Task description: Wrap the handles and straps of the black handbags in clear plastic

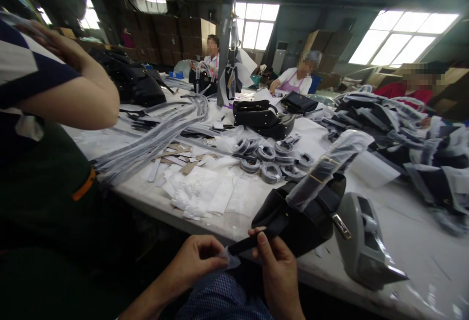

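Observation:
My left hand (203, 260) pinches a small piece of thin translucent wrapping (231, 260) at the end of a black strap (244, 245). The strap runs to a black handbag (289, 220) at the table's front edge. My right hand (276, 261) grips the same strap between thumb and fingers, close to the bag. The bag's handle (318, 176) is wrapped in clear plastic, and a metal clasp (341, 226) hangs at its right side. A grey tape dispenser (362, 242) stands right beside the bag.
White sheets (201, 188) and card strips lie on the table to the left, near long plastic-wrapped straps (157, 139). Coiled straps (271, 172) and black bags (260, 115) sit behind. Bags pile up (399, 124) at right. A co-worker's arm (84, 85) is at left; several people work beyond.

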The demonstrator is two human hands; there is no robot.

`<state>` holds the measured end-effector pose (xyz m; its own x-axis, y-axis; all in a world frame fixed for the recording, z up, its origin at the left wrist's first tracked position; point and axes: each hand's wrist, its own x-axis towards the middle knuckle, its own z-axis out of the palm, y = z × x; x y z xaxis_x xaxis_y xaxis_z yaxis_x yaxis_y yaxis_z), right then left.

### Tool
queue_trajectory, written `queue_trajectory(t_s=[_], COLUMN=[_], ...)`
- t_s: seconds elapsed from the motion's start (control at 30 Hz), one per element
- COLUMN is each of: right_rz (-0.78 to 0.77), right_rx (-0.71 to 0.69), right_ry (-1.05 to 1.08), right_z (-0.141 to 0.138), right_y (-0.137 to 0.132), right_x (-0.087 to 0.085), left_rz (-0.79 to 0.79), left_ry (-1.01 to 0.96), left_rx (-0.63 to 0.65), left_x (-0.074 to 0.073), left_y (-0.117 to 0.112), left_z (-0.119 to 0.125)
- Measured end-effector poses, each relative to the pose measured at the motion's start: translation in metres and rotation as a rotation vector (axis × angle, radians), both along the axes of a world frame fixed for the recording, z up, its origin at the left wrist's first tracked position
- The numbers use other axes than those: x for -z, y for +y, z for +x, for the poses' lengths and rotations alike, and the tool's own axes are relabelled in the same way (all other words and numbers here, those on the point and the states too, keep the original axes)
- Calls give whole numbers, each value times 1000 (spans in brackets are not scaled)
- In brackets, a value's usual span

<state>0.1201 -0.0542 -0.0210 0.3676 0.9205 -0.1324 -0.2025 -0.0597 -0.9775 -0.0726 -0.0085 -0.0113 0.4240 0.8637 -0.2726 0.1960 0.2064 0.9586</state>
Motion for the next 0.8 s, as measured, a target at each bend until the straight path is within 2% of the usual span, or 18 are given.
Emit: queue_trajectory(t_s=[0.17,0.3,0.43,0.6,0.8], right_rz=[-37,-83,-83,-63,-98], right_rx=[-66,-136,-150,-63,-44], right_ry=[-83,-160,-256,-371,-464], right_z=[5,11,24,43,51], right_y=[-2,-3,-7,-16,-13], right_x=[-1,-4,-6,-13,-33], left_rz=[-50,-99,-53,-40,-4], left_ry=[-20,-84,-112,-209,-318], left_rx=[-10,4,-23,-30,-132], left_x=[-6,-11,-7,-4,-17], left_y=[-2,-4,-2,6,14], left_z=[5,18,44,79,112])
